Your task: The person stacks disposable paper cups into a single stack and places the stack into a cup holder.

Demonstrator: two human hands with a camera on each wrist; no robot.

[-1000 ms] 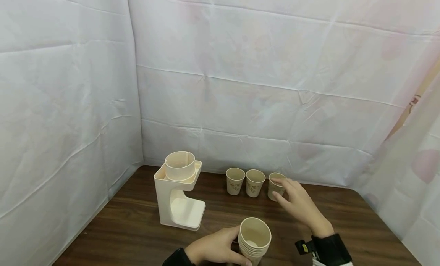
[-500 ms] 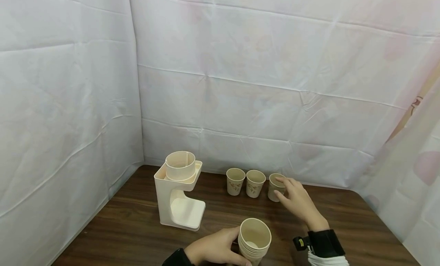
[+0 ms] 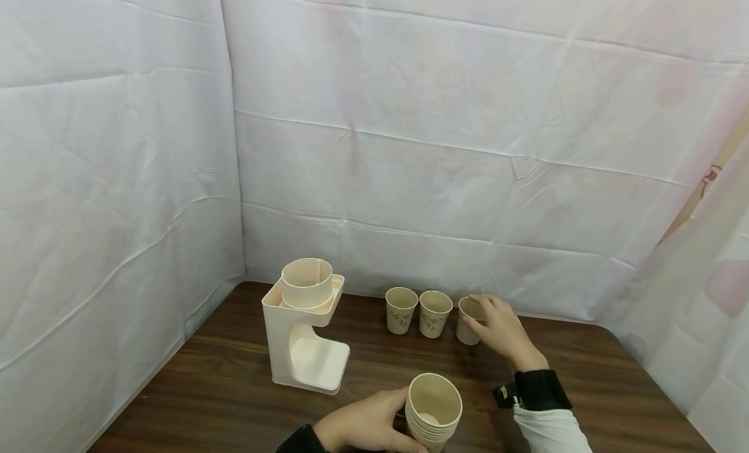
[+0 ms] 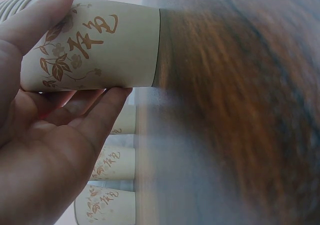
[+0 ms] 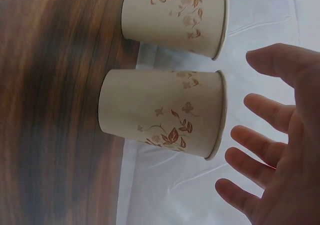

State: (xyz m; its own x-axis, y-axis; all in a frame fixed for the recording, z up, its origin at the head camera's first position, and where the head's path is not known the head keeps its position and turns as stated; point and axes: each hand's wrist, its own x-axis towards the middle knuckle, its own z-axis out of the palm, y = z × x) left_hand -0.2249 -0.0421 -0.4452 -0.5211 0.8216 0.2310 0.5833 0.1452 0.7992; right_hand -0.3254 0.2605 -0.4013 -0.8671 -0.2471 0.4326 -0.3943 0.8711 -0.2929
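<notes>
My left hand (image 3: 371, 420) grips a stack of nested paper cups (image 3: 433, 411) near the table's front edge. In the left wrist view, the thumb lies over the outer paper cup (image 4: 120, 50) and the fingers are beneath it; brown leaves and characters are printed on its side. Along the back, three paper cups stand upright in a row: a left one (image 3: 400, 311), a middle one (image 3: 434, 314) and a right one (image 3: 467, 329). My right hand (image 3: 503, 329) is at the right cup, its fingers over the rim. From the right wrist, the spread fingers appear apart from the nearest paper cup (image 5: 160, 112).
A cream plastic stand (image 3: 281, 342) with a round open cylinder (image 3: 307, 284) on top and a flat base plate stands left of the cups. White cloth (image 3: 374, 147) hangs behind and at the sides of the dark wooden table (image 3: 205, 388).
My right hand has shifted slightly left, closer around the right paper cup, and more of its sleeve shows. My left hand and its stack have barely moved.
</notes>
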